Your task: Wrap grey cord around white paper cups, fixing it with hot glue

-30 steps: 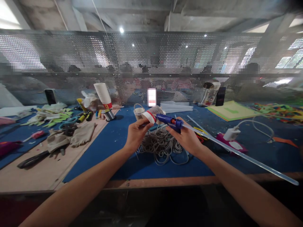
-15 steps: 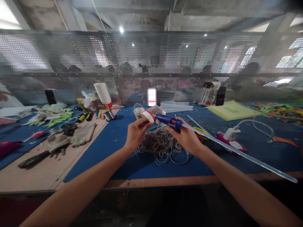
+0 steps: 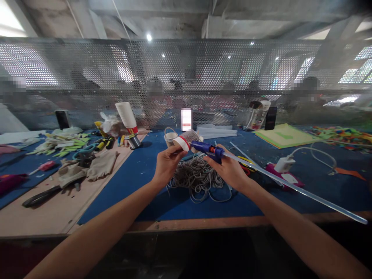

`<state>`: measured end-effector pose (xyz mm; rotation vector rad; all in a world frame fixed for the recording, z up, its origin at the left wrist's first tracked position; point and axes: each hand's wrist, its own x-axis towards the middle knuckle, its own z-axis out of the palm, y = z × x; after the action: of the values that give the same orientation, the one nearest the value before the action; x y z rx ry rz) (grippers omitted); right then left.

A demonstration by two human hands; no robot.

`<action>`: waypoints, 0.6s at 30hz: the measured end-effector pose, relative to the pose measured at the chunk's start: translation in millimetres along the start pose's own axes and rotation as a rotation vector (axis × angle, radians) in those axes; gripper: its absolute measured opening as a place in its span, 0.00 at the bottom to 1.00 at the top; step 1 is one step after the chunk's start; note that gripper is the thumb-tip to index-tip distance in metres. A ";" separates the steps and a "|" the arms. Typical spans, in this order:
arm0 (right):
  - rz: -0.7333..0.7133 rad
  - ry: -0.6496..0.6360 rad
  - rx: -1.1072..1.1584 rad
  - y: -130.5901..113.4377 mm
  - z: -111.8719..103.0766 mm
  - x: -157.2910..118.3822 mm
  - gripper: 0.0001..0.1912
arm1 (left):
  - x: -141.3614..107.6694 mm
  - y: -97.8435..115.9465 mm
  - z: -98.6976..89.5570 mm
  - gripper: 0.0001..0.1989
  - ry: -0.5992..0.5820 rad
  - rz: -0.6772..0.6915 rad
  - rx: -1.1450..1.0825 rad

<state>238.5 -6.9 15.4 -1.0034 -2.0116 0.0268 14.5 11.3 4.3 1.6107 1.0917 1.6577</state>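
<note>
My left hand [image 3: 167, 164] is closed on a paper cup [image 3: 182, 143], tilted on its side, with a white and red rim band and grey cord around its body. In my right hand [image 3: 228, 166] is a blue hot glue gun [image 3: 207, 148], its nozzle against or very near the cup's side. A long clear glue stick [image 3: 290, 186] sticks out of the gun's back toward the lower right. Under both hands lies a loose heap of grey cord [image 3: 200, 176]. Just behind the cup stands a small cord-wrapped basket with a handle [image 3: 170, 136].
Stacked paper cups [image 3: 126, 116] lean at the back left, near work gloves [image 3: 101, 164] and scissors [image 3: 84, 151]. A lit phone [image 3: 186, 119] stands at the mesh screen [image 3: 203, 66]. Rightward are a white charger [image 3: 285, 164] with cable and yellow-green sheets [image 3: 286, 135].
Hardly anything differs. Both hands keep their hold, and the glue stick's far end has shifted very slightly to the right.
</note>
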 end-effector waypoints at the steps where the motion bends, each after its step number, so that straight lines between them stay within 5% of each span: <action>1: 0.003 -0.002 -0.003 0.1 0.0 -0.1 0.13 | 0.0 0.2 -0.2 0.16 -0.004 0.000 -0.003; 18: 0.012 0.002 -0.008 1.6 1.0 -1.0 0.14 | -0.1 0.9 -2.2 0.17 -0.023 0.005 -0.016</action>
<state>239.1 -6.2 13.5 -1.0201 -2.0056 0.0237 12.5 10.4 5.1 1.6197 1.0614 1.6436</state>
